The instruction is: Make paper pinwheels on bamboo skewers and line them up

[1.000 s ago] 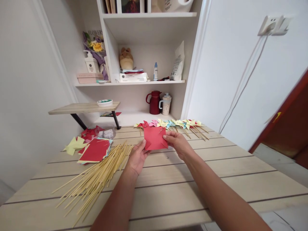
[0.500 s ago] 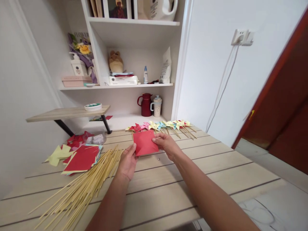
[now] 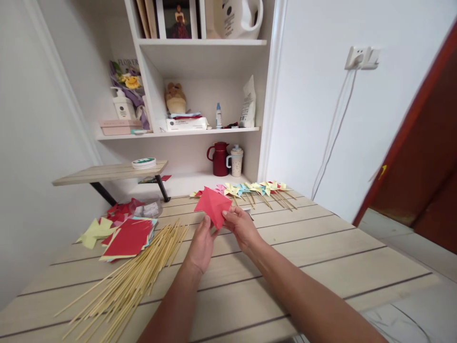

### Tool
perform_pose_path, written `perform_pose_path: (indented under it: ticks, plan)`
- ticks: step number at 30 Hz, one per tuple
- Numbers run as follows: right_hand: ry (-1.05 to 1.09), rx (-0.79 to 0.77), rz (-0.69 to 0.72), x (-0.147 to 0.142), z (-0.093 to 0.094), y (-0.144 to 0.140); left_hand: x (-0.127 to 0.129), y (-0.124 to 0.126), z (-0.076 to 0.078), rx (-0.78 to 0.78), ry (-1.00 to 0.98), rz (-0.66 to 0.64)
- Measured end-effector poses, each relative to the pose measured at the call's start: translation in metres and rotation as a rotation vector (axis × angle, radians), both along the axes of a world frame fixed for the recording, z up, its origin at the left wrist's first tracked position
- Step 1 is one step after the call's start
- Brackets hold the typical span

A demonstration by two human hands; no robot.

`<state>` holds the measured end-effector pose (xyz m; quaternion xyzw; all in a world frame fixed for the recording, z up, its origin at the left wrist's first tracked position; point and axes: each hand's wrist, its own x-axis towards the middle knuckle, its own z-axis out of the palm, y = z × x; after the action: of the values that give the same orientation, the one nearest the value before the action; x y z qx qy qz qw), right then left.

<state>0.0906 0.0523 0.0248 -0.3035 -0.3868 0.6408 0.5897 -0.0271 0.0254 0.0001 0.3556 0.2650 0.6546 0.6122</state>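
- Two hands meet over the pale wooden plank table (image 3: 321,247), both pinching one square sheet of red paper (image 3: 213,206) lifted just above it, tilted corner-down like a diamond.
- The left hand (image 3: 202,243) grips its lower corner; the right hand (image 3: 241,226) clasps the lower right edge.
- A loose heap of thin bamboo sticks (image 3: 132,281) lies left of the left hand.
- A stack of red paper squares (image 3: 129,236) sits beyond the sticks.
- A row of finished coloured paper pinwheels (image 3: 253,189) lies behind the held sheet.
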Motion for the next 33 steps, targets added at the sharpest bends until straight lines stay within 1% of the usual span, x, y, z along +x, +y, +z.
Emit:
perform_pose_path:
  ticks: [3, 5, 9, 11, 14, 17, 21, 23, 26, 29, 31, 33]
  plan:
    - [-0.028, -0.001, 0.017, -0.004, -0.001, -0.005, 0.001, 0.001, 0.001, 0.038, -0.047, 0.052]
    - [-0.042, 0.002, -0.001, -0.003, -0.002, -0.006, -0.001, 0.001, 0.003, 0.037, -0.107, 0.068]
    - [-0.04, 0.009, -0.083, 0.001, -0.003, -0.001, -0.007, -0.002, 0.008, -0.01, -0.234, -0.025]
    - [-0.046, 0.006, -0.112, 0.003, -0.003, 0.001, -0.008, -0.003, 0.01, -0.024, -0.268, -0.057]
    - [-0.072, -0.006, -0.116, 0.003, -0.003, 0.0, -0.007, -0.003, 0.01, -0.01, -0.235, -0.027]
    - [-0.111, -0.016, -0.084, 0.001, -0.003, -0.005, -0.004, -0.001, 0.007, 0.024, -0.18, 0.036]
    - [-0.155, 0.001, -0.027, 0.0, -0.003, -0.008, -0.005, 0.003, 0.002, 0.035, -0.184, 0.073]
    - [-0.187, 0.052, -0.015, 0.0, -0.005, -0.007, -0.007, 0.005, -0.001, 0.026, -0.201, 0.088]
    - [-0.258, 0.177, -0.041, 0.003, -0.01, -0.003, -0.01, 0.006, -0.002, 0.004, -0.234, 0.108]
    - [-0.372, 0.277, -0.056, 0.007, -0.014, 0.002, -0.013, 0.008, -0.001, -0.016, -0.268, 0.109]
    - [-0.507, 0.373, -0.133, 0.009, -0.016, 0.005, -0.015, 0.008, 0.0, -0.038, -0.28, 0.118]
    - [-0.656, 0.529, -0.26, 0.012, -0.015, 0.007, -0.016, 0.009, 0.001, -0.059, -0.281, 0.117]
